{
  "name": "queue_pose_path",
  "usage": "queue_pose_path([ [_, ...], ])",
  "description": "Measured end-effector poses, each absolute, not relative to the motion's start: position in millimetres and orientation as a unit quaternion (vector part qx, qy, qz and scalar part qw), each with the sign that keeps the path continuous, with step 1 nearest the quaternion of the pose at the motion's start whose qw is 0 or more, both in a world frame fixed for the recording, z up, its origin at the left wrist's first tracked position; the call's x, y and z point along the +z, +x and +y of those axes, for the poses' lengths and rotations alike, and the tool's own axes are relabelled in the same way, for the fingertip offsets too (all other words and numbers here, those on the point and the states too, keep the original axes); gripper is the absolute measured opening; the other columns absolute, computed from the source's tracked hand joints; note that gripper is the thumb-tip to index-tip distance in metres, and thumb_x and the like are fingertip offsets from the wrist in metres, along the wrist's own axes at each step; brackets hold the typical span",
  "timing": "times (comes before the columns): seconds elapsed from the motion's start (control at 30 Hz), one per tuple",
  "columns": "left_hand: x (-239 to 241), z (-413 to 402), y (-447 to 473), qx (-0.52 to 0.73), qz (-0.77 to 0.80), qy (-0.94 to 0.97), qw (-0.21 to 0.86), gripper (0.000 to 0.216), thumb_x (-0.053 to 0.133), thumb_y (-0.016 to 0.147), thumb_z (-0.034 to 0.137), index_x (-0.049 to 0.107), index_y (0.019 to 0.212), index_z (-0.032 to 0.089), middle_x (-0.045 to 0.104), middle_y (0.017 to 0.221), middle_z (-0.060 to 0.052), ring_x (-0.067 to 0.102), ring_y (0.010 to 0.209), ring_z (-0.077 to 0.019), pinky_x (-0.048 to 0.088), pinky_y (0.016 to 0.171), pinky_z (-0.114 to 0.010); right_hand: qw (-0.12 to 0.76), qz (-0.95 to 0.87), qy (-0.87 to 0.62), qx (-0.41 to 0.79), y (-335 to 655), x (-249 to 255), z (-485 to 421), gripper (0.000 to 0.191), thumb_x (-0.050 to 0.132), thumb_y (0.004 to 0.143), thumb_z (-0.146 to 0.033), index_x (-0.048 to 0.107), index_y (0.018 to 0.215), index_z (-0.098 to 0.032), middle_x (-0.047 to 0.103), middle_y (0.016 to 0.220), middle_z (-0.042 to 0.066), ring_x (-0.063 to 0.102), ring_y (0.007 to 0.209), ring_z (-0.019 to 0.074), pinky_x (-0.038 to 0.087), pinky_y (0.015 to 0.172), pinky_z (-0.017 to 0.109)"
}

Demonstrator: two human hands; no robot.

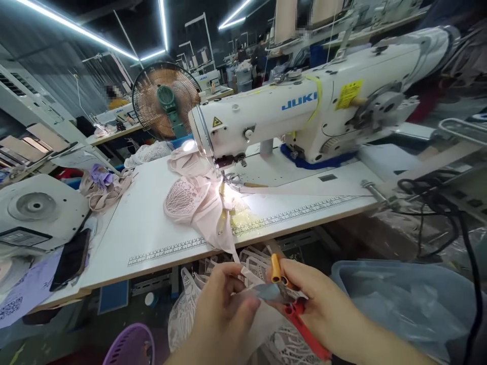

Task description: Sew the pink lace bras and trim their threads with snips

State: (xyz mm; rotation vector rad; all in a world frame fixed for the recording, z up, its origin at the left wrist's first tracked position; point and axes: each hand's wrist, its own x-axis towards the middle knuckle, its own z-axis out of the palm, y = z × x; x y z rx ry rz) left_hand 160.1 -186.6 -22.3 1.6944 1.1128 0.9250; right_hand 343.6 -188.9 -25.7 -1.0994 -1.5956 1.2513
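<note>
The left hand pinches the strap of the pink bra on the table, and the right hand curls its fingers around red and orange snips just beside it, so this looks like snipping, and a cut needs the strap held still.

A white sewing machine and a pale pink bra rest on the white table

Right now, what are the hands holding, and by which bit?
Left hand pinches pale fabric; the exact spot is blurred. Right hand grips a red handle and an orange handle; whether one tool or two, I can't tell.
</note>
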Motion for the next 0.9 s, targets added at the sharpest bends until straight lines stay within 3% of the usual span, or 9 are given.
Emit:
queue_pose_path([
  [0.03, -17.1, -183.8, 162.1, 0.345, 0.441, 0.706, 0.434, 0.010, 0.055, 0.087, 0.025, 0.057, 0.095, 0.020, 0.062, 0.092, -0.007, 0.060, 0.080, -0.0169, 0.049, 0.070, -0.026, 0.409, -0.641, -0.433, 0.485, 345.1, -27.8, -190.1, 0.013, 0.051, 0.069, -0.010, 0.047, 0.073, -0.022, 0.051, 0.076, -0.002, 0.047, 0.068, 0.0150, 0.040, 0.058, 0.023],
  [0.13, -6.2, -177.4, 167.4, 0.286, 0.446, 0.748, 0.400, 0.020, 0.049, 0.088, 0.025, 0.058, 0.073, 0.017, 0.059, 0.077, -0.005, 0.056, 0.072, -0.0161, 0.044, 0.065, -0.026, 0.414, -0.660, -0.434, 0.451, 348.4, -32.2, -193.3, 0.018, 0.047, 0.065, -0.006, 0.048, 0.072, -0.023, 0.049, 0.072, -0.003, 0.045, 0.063, 0.0141, 0.038, 0.055, 0.022],
  [0.23, -7.4, -176.5, 171.5, 0.285, 0.450, 0.755, 0.383, 0.022, 0.049, 0.086, 0.020, 0.058, 0.066, 0.017, 0.056, 0.069, -0.003, 0.054, 0.064, -0.0141, 0.041, 0.059, -0.023, 0.419, -0.659, -0.445, 0.439, 350.7, -34.0, -194.5, 0.016, 0.050, 0.068, -0.009, 0.047, 0.071, -0.024, 0.049, 0.071, -0.003, 0.046, 0.062, 0.0142, 0.039, 0.054, 0.022],
  [0.37, -15.6, -178.8, 173.7, 0.314, 0.440, 0.758, 0.366, 0.022, 0.051, 0.086, 0.020, 0.062, 0.067, 0.016, 0.057, 0.069, -0.004, 0.056, 0.064, -0.0145, 0.043, 0.059, -0.023, 0.373, -0.625, -0.483, 0.486, 355.3, -32.8, -192.1, 0.014, 0.059, 0.076, -0.025, 0.045, 0.071, -0.024, 0.052, 0.072, -0.002, 0.049, 0.065, 0.0165, 0.042, 0.057, 0.025],
  [0.5, -15.9, -178.1, 171.7, 0.344, 0.445, 0.753, 0.341, 0.022, 0.055, 0.084, 0.017, 0.062, 0.064, 0.017, 0.057, 0.066, -0.002, 0.056, 0.060, -0.0127, 0.042, 0.055, -0.020, 0.330, -0.585, -0.504, 0.543, 361.8, -33.7, -191.5, 0.019, 0.061, 0.074, -0.034, 0.046, 0.070, -0.023, 0.049, 0.069, -0.002, 0.042, 0.060, 0.0147, 0.038, 0.051, 0.025],
  [0.9, -24.6, -180.6, 163.6, 0.388, 0.482, 0.711, 0.332, 0.022, 0.054, 0.087, 0.019, 0.065, 0.068, 0.019, 0.061, 0.072, -0.001, 0.057, 0.065, -0.0137, 0.043, 0.061, -0.021, 0.458, -0.505, -0.514, 0.520, 367.3, -73.2, -214.0, 0.019, 0.060, 0.084, -0.041, 0.052, 0.081, -0.024, 0.056, 0.078, 0.001, 0.052, 0.066, 0.0176, 0.044, 0.059, 0.031],
])
